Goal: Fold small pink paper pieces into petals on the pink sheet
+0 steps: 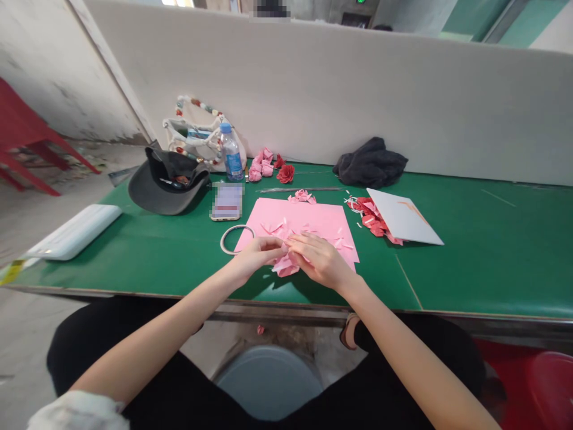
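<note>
Both my hands meet over a pink paper sheet (308, 218) on the green table (483, 263). My left hand (257, 254) pinches a small folded pink paper piece (285, 267) from the left. My right hand (317, 260) lies over the same piece, fingers curled onto it. Small pink paper scraps (275, 227) are scattered on the sheet just beyond my fingers.
A metal ring (227, 237) and a phone (227, 201) lie left of the sheet. Behind are a dark cap (168, 182), a water bottle (231, 153), a beaded bag (192, 128), paper roses (268, 164), a dark cloth (370, 162), red paper pieces (371, 216), a white card (403, 218). A white flat case (74, 232) sits far left.
</note>
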`<state>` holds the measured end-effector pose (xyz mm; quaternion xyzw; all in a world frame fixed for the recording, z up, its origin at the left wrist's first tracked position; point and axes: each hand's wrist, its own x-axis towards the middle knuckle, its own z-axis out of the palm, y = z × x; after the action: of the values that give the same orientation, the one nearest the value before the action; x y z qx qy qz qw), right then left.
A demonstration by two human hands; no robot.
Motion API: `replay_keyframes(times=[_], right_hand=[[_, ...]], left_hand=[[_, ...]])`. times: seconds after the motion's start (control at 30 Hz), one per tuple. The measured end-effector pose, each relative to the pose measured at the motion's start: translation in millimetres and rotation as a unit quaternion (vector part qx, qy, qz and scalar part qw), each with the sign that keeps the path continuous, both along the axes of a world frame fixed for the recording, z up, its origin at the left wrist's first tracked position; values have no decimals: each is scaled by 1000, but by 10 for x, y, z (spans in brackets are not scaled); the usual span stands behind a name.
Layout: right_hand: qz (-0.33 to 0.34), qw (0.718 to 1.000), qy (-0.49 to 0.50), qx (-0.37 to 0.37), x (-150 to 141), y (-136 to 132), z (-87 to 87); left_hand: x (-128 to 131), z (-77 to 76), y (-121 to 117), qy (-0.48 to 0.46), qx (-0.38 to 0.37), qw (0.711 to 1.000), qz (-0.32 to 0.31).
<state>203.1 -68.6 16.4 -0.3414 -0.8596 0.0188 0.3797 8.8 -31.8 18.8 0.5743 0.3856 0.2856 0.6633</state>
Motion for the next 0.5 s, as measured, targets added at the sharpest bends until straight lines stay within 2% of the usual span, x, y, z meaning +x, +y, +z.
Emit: replay_keyframes(times=[0.1,0.17,0.23,0.33,0.4,0.43,0.5], right_hand=[[8,996,47,-69,-2,-28,23],[7,985,115,-125,-27,-59,54],[0,960,205,-190,-71,-86,87],[-3,902,341,-265,-117,-78,144],[-13,871,407,-273,-56,-21,187],[-29,865,423,-270,22,24,205],[-90,873,401,-261,279,141,226]], left_hand=[[-4,9,-1,-5,18,1000,12],[-4,39,-11,-5,38,999,15],[-6,70,-21,-8,54,998,13],[-19,82,-15,-11,58,998,22],[-30,67,0,-8,50,998,38],[-33,57,7,-5,42,998,44],[-31,41,14,0,27,998,49]])
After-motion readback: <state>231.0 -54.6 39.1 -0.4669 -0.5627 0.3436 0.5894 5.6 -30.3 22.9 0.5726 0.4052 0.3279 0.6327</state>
